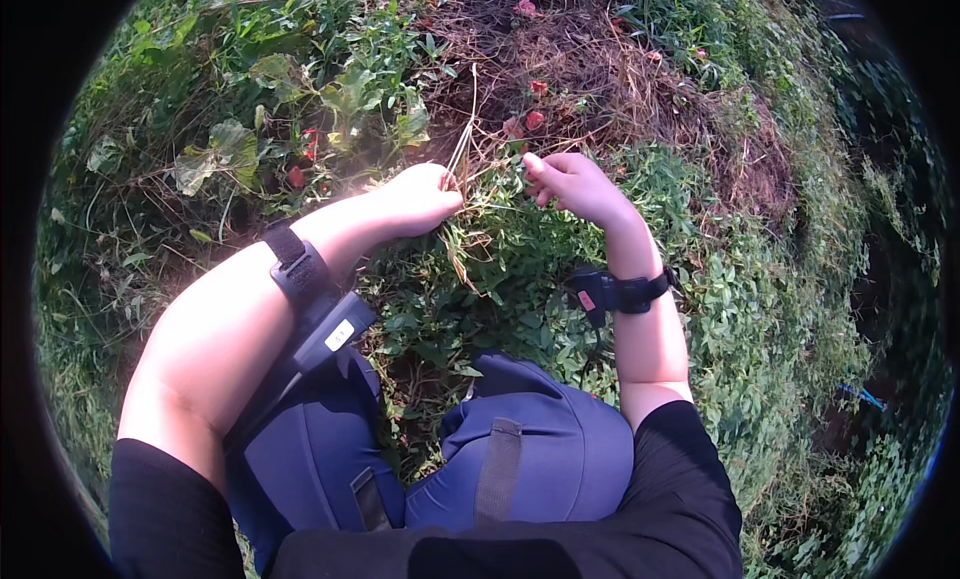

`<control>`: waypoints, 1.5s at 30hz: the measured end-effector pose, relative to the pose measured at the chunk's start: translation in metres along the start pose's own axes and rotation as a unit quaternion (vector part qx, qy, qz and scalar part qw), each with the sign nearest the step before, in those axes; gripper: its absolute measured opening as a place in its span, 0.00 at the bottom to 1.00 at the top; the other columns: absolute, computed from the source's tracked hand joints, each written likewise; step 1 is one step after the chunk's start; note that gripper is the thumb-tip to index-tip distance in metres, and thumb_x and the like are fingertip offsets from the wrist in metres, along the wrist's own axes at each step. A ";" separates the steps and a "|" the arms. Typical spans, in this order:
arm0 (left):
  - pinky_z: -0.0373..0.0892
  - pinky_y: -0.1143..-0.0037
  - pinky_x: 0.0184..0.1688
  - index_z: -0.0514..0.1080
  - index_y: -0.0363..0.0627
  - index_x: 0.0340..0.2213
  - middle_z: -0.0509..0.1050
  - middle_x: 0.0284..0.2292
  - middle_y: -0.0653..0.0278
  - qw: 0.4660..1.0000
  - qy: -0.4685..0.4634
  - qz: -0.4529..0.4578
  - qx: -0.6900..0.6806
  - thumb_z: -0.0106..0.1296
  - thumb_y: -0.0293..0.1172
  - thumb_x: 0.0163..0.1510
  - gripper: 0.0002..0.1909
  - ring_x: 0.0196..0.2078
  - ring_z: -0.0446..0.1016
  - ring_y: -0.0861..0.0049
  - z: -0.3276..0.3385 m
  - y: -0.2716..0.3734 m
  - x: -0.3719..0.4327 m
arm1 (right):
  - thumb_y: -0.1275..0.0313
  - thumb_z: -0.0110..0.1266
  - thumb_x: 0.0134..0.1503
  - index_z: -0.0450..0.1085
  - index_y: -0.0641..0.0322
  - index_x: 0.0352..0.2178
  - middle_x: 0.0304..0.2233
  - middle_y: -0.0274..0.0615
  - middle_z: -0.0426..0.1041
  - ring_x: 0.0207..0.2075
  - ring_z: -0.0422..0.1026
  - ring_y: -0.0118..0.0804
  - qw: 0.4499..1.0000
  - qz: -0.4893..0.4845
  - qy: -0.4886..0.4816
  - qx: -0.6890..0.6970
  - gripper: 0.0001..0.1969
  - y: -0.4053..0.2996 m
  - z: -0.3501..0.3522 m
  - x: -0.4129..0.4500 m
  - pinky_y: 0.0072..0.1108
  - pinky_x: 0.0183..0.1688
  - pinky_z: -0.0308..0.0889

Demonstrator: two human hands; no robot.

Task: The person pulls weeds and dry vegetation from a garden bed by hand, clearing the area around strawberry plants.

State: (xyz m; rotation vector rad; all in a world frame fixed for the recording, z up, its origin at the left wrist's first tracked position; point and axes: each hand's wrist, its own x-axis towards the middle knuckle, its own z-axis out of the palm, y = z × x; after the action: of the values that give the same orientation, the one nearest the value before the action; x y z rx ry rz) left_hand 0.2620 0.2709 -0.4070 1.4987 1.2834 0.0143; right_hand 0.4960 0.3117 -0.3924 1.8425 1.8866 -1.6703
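My left hand (422,198) is closed around a small bunch of dry grass stalks (465,140). The pale stems stick up above the fist, and their withered ends (459,260) hang below it. To its right is my right hand (570,183), thumb raised and fingers curled, beside a few thin stems and green leaves. Whether anything fine is pinched in those fingers cannot be made out. Low green weeds (525,241) grow under both hands.
Dry brown stalks (555,61) cover the ground ahead, dotted with pink and red flowers (534,120). Broad, partly withered leaves (225,155) spread at left. Dense green plants (720,294) fill the right side. My bent knees (540,436) are close below my hands.
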 end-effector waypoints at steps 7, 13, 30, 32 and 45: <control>0.63 0.72 0.29 0.68 0.37 0.27 0.68 0.19 0.59 0.999 -0.014 0.035 0.023 0.43 0.36 0.48 0.13 0.24 0.66 0.75 0.002 0.005 -0.003 | 0.39 0.36 0.53 0.65 0.70 0.41 0.31 0.42 0.69 0.29 0.69 0.32 0.963 0.072 0.001 0.259 0.38 -0.002 0.065 0.011 0.27 0.28 0.65; 0.64 0.74 0.32 0.70 0.37 0.31 0.71 0.23 0.61 0.999 -0.004 0.039 -0.017 0.44 0.38 0.49 0.15 0.26 0.68 0.77 0.003 0.006 -0.006 | 0.62 0.46 0.56 0.69 0.68 0.28 0.17 0.34 0.67 0.19 0.60 0.23 0.981 -0.042 0.032 0.185 0.16 0.019 0.074 0.023 0.22 0.22 0.57; 0.67 0.75 0.40 0.66 0.28 0.41 0.73 0.33 0.57 0.992 -0.022 -0.037 -0.121 0.54 0.40 0.48 0.25 0.35 0.72 0.75 0.031 -0.018 0.021 | 0.59 0.47 0.54 0.68 0.67 0.30 0.23 0.49 0.69 0.26 0.69 0.41 0.979 -0.166 -0.092 -0.069 0.17 -0.027 0.116 -0.026 0.31 0.32 0.63; 0.68 0.71 0.37 0.68 0.29 0.38 0.74 0.32 0.53 0.995 -0.015 -0.025 -0.094 0.51 0.39 0.49 0.22 0.32 0.73 0.70 0.027 -0.024 0.015 | 0.57 0.47 0.53 0.68 0.68 0.31 0.24 0.50 0.70 0.28 0.70 0.43 0.963 -0.147 -0.179 -0.141 0.20 -0.050 0.097 -0.031 0.31 0.33 0.64; 0.65 0.68 0.37 0.69 0.34 0.32 0.73 0.28 0.50 0.998 0.033 0.000 0.062 0.46 0.42 0.51 0.19 0.33 0.72 0.63 0.018 -0.012 0.015 | 0.55 0.49 0.54 0.60 0.65 0.45 0.40 0.39 0.66 0.40 0.66 0.32 0.915 0.046 0.080 0.393 0.25 0.026 0.061 0.032 0.28 0.42 0.64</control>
State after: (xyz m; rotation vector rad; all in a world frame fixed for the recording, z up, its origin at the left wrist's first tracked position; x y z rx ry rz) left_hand 0.2708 0.2664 -0.4309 1.6152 1.3572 -0.0163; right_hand 0.4679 0.2872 -0.4558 2.3097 1.1859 -2.5513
